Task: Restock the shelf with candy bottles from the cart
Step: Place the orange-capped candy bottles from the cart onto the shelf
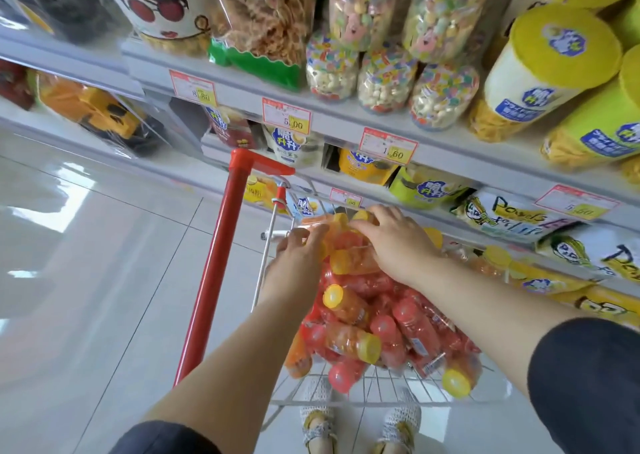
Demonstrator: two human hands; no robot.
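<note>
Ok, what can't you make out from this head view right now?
- Grip of the right hand: hidden, its back covers the candy bottles underneath, head view.
- Grip of the left hand: fingertips blur into the bottles.
- Small print on the price tags: blurred, too small.
- Floor of the cart: buried under bottles.
</note>
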